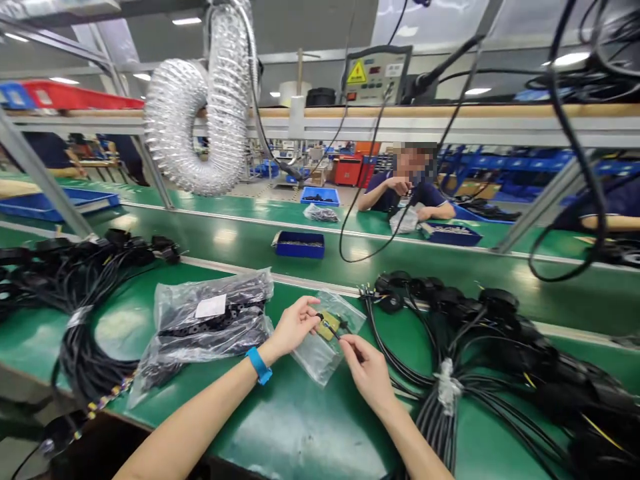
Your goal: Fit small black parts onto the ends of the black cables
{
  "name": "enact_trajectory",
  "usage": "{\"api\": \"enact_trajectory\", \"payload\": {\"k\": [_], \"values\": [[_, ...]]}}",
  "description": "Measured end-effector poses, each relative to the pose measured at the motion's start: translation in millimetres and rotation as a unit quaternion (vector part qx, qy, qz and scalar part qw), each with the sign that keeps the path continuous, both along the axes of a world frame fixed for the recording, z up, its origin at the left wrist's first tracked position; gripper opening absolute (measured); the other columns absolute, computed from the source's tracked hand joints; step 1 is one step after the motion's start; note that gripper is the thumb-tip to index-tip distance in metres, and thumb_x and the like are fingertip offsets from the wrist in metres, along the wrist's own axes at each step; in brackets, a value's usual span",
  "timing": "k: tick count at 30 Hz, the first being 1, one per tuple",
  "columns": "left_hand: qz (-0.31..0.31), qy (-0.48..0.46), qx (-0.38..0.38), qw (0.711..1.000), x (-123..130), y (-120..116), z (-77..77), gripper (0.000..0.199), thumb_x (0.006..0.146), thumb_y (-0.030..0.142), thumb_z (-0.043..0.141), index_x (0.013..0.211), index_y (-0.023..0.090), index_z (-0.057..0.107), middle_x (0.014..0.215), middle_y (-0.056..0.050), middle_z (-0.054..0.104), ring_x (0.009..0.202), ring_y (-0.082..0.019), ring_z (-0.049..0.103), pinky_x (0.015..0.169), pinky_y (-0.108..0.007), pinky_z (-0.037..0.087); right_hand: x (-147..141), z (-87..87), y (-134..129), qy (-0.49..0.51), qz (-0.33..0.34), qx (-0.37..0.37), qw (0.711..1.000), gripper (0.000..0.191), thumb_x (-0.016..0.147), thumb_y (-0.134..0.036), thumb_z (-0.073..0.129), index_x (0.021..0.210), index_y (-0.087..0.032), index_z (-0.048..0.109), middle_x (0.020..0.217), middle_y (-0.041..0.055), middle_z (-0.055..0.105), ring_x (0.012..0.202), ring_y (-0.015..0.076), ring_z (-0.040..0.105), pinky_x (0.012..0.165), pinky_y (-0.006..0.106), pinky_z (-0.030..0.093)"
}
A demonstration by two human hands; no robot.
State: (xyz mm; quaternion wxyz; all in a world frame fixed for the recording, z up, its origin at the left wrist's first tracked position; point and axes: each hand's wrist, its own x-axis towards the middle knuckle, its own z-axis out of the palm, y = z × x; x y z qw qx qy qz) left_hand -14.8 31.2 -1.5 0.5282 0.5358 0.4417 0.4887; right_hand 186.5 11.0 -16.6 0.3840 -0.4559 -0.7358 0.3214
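My left hand [296,325], with a blue wristband [259,365] on the wrist, pinches one end of a small black part [329,327]. Finger and thumb of my right hand [367,371] close on its thin dark other end. The part looks like a short piece of cable with a black fitting, too small to make out fully. Beneath both hands lies a clear plastic bag [320,362] with a yellowish patch and some dark pieces showing in it. Left of my left hand rests a larger clear bag [210,327] of black parts with a white label.
Bundled black cables lie at left [83,340] and right [445,393] on the green bench [300,433]. A small blue bin [300,245] stands beyond. Silver ducting [227,100] and loose cables hang overhead. Across the bench sits a co-worker [380,197].
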Motion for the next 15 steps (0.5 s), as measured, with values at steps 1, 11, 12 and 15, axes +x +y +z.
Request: {"api": "enact_trajectory", "payload": {"k": [1,11,12,15], "values": [[-0.004,-0.027,0.000,1.000,8.6,1.0,-3.3,0.037,0.082,0.023,0.058,0.116,0.009,0.052,0.087,-0.006,0.058,0.073,-0.013,0.059,0.068,-0.028,0.051,0.4,0.1,-0.5,0.003,0.000,-0.001,1.000,0.024,0.092,-0.036,0.049,0.094,-0.016,0.063,0.086,0.0031,0.062,0.076,0.0118,0.057,0.071,0.021,0.043],[0.016,-0.059,0.000,0.998,13.7,-10.2,-8.3,0.037,0.082,0.026,0.062,0.112,0.004,0.061,0.101,-0.015,0.064,0.082,-0.018,0.064,0.079,-0.033,0.053,-1.0,-0.4,-1.5,-0.016,-0.008,-0.021,1.000,0.023,0.092,-0.036,0.049,0.091,-0.017,0.063,0.078,0.0010,0.060,0.068,0.0104,0.054,0.065,0.021,0.039],[0.026,-0.051,0.008,0.998,13.4,-10.2,-8.0,0.036,0.081,0.026,0.064,0.110,0.005,0.062,0.103,-0.015,0.062,0.083,-0.017,0.064,0.079,-0.032,0.052,-0.8,-1.1,-1.4,-0.014,-0.008,-0.020,1.000,0.022,0.092,-0.035,0.050,0.091,-0.017,0.063,0.078,0.0010,0.061,0.068,0.0104,0.054,0.066,0.021,0.040],[0.052,-0.052,-0.012,0.997,11.6,-9.4,-6.0,0.037,0.076,0.026,0.070,0.104,0.004,0.062,0.094,-0.013,0.064,0.079,-0.016,0.063,0.077,-0.029,0.052,-0.3,-2.2,-1.4,0.004,-0.007,-0.012,1.000,0.020,0.092,-0.034,0.051,0.091,-0.018,0.062,0.081,0.0009,0.061,0.070,0.0103,0.055,0.066,0.021,0.041]]}}
